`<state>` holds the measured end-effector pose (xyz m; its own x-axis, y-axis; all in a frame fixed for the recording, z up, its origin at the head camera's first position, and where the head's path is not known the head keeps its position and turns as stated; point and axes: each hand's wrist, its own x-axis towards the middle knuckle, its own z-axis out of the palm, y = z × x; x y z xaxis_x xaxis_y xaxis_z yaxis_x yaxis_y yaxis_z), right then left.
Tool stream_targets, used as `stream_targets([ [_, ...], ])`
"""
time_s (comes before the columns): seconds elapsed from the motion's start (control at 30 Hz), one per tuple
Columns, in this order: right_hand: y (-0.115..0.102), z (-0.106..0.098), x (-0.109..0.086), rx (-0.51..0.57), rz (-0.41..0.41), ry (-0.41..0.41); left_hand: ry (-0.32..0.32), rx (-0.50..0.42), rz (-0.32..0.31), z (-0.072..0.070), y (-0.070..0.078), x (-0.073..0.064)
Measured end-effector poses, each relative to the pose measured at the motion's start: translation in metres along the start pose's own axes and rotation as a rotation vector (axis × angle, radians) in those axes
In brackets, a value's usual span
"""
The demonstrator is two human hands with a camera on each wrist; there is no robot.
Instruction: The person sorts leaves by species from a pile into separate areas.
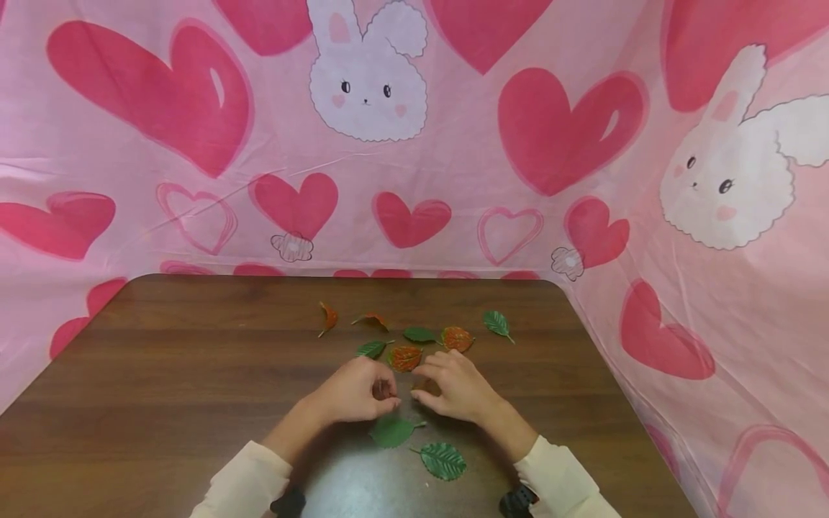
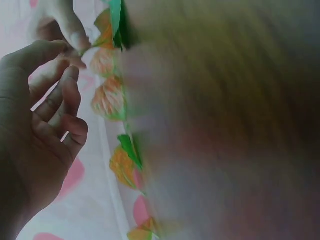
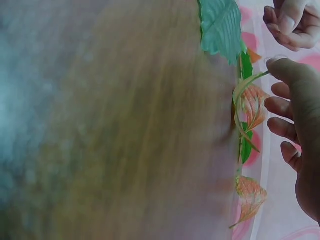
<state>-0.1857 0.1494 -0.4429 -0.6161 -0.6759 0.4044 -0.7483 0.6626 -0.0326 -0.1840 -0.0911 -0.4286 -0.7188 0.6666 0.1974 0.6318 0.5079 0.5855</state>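
My right hand [image 1: 456, 387] pinches an artificial leaf [image 3: 238, 102] by its stem between thumb and finger. That leaf appears edge-on and curved in the right wrist view. Facing it, my left hand [image 1: 356, 388] hovers low over the table, its fingers loosely curled, with nothing seen in its grasp. Closest to me lie a flat green leaf [image 1: 391, 432] and a shinier green leaf [image 1: 443, 461]. Just beyond the hands are an orange leaf [image 1: 404, 358] and a second orange leaf [image 1: 457, 338], with a green leaf [image 1: 372, 350] to the left.
Farther back on the brown table [image 1: 194, 403] lie another green leaf [image 1: 420, 334], two curled orange leaves [image 1: 329, 316] and a green leaf [image 1: 496, 323] at the right. A pink cloth [image 1: 453, 158] with hearts and rabbits hangs behind and at the sides.
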Motion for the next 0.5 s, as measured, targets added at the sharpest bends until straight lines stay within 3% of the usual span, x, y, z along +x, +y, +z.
stream_targets([
  [0.17, 0.0, 0.001, 0.002, -0.011, -0.014, 0.002, -0.051, 0.07, 0.061, 0.006, 0.009, 0.001],
  [0.5, -0.001, 0.001, 0.003, -0.002, -0.003, -0.022, -0.125, 0.209, 0.08, 0.018, 0.024, 0.005],
])
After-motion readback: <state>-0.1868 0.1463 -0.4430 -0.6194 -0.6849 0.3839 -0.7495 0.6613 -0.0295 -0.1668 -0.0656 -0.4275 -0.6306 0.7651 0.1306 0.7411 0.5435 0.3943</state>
